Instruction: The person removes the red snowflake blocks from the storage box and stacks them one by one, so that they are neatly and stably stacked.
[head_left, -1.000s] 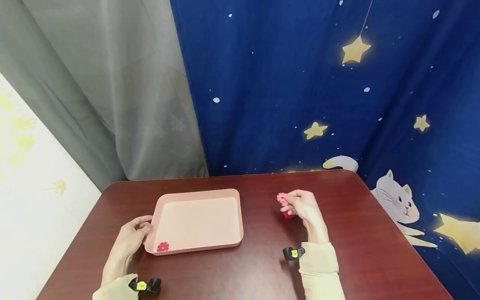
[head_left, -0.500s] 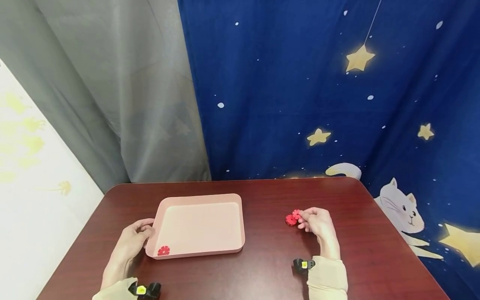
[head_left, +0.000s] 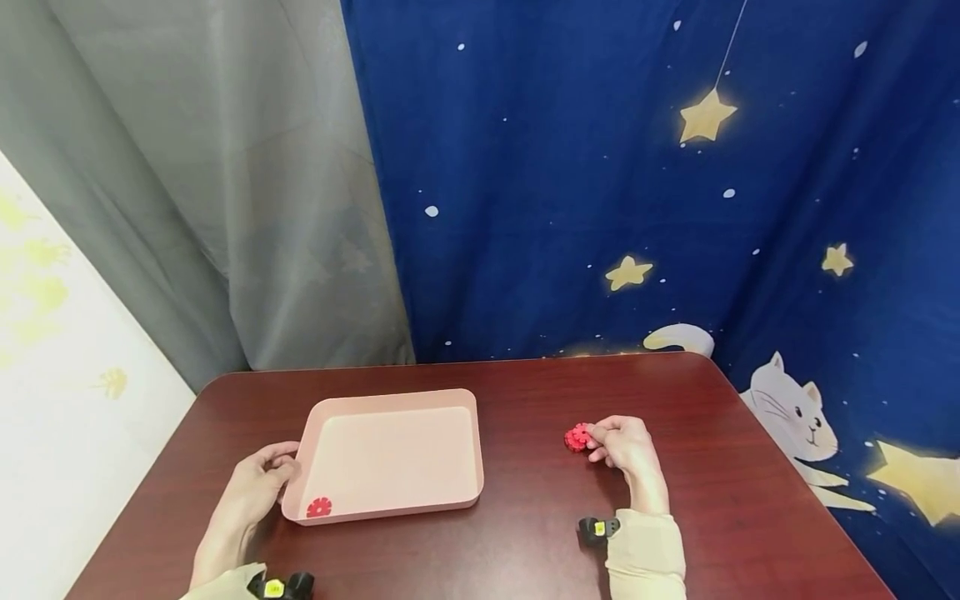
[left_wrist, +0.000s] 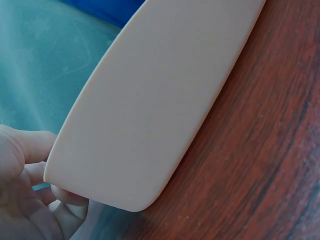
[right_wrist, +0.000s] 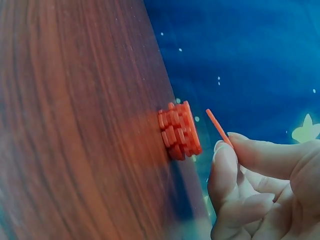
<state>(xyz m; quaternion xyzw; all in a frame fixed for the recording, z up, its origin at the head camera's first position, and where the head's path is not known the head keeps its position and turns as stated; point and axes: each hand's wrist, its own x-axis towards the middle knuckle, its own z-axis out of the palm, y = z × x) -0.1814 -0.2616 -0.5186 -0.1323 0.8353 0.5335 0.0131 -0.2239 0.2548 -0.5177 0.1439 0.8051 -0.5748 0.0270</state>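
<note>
A thin red notched disc [right_wrist: 218,127], like a plastic snowflake building disc, is pinched edge-on between the thumb and index finger of my right hand [head_left: 628,450]. Close beside it in the right wrist view is a short stack of matching red discs [right_wrist: 179,131], standing on the table with a small gap between it and the held disc. My left hand [head_left: 251,492] grips the left wall of a shallow pink tray [head_left: 397,454], near its front corner. Inside that tray, at the front left corner, lies one red disc [head_left: 318,507].
The reddish-brown wooden table [head_left: 517,533] reaches back to a grey curtain [head_left: 315,208] and a blue starry curtain [head_left: 525,208]. Black straps with small cameras sit at both wrists, the right camera [head_left: 592,531] hanging just above the table.
My right hand has come lower and nearer, and the disc it holds now overlaps the stack in the head view. My left hand keeps its grip on the tray. The head view has shifted slightly.
</note>
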